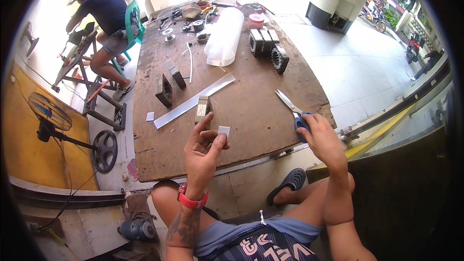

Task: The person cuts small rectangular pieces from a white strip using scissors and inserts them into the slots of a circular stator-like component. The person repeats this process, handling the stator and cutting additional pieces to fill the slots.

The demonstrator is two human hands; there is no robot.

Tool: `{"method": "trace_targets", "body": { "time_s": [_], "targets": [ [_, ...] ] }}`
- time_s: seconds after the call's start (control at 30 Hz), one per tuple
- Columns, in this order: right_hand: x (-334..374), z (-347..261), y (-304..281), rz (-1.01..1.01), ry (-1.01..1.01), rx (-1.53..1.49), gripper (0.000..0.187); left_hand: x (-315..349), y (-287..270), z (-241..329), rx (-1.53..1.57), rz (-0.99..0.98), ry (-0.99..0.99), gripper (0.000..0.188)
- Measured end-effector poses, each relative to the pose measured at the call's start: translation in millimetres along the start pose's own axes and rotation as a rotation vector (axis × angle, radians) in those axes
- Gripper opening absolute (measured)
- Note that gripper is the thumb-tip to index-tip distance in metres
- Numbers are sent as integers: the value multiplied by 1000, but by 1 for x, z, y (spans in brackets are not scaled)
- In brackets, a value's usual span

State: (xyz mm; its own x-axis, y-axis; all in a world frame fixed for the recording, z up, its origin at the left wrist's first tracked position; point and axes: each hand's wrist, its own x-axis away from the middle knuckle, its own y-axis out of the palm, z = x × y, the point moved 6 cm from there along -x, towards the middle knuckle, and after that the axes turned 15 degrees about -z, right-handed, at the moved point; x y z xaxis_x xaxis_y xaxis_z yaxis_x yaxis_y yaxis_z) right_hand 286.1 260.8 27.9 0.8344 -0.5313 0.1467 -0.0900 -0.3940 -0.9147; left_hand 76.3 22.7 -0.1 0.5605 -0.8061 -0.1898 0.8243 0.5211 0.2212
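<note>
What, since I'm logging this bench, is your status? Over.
Left hand: pinching small white piece. Right hand: on blue-handled scissors. Possibly in the way: metal block beyond left hand, contact unclear.

**Print on a block label and on a shirt**

Just beyond the left grip (203,152), close by its raised index finger, a metal block (202,117) on the worktop (246,137) carries a small pale label (201,109). Its marks are tiny and blurred, too fine to read.

Nearer the wearer than both the left grip and the right grip (321,137), and sideways between them, a dark patterned shirt (232,252) bears lettering (290,247). The characters are big, bold and pale, clear against the dark cloth. They sit at a slant, and the picture's lower edge cuts the print, so the full wording cannot be told.
</note>
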Motion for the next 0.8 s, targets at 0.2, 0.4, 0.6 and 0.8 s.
{"method": "trace_targets", "body": {
  "time_s": [0.2, 0.4, 0.6, 0.8],
  "targets": [
    [-1, 15, -3, -128, 169, -6, 51, 1, 1, -5, -10, -23, -73, 29],
    [1, -17, -17, 49, -73, -1, 57, 2, 0, -1, 62, -17, -91, 22],
    [20, -83, 48, -228, -223, -1122, 41, 3, -12, 11, 138, 18, -66, 28],
    [31, -116, 96, -218, -394, -871, 39, 3, -22, 14, 172, 53, -17, 26]
  ]
}}
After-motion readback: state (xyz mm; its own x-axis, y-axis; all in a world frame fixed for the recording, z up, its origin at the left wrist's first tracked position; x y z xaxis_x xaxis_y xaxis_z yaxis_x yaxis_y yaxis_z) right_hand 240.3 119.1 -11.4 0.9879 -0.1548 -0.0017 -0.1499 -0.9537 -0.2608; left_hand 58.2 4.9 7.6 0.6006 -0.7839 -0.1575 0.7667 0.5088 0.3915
